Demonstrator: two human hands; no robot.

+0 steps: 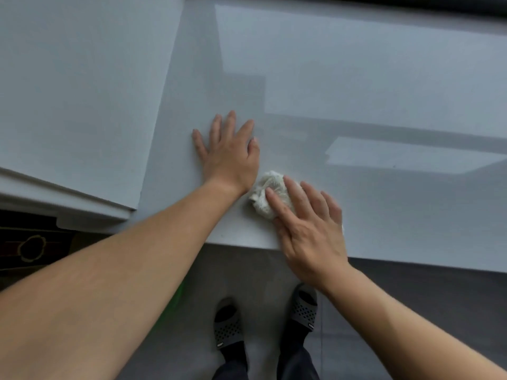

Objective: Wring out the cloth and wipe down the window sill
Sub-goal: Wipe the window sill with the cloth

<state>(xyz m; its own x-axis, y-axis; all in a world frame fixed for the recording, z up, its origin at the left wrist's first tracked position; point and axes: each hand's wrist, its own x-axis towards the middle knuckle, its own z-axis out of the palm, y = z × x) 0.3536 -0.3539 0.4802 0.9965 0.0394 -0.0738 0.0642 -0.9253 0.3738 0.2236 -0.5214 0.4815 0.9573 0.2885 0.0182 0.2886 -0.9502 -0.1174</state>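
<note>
A crumpled white cloth point(265, 191) lies on the pale grey window sill point(356, 105), close to its front edge. My right hand point(310, 229) rests flat on top of the cloth with fingers stretched out, covering its right half. My left hand point(229, 152) lies palm down on the sill just left of and beyond the cloth, fingers spread, holding nothing. The left wrist nearly touches the cloth.
A white wall panel point(76, 91) rises at the left of the sill, with a ledge point(68, 204) below it. Grey floor tiles point(260, 270) lie beneath the sill's front edge, where my two feet stand in dark perforated slippers point(227, 325). A dark window frame point(411, 6) runs along the top.
</note>
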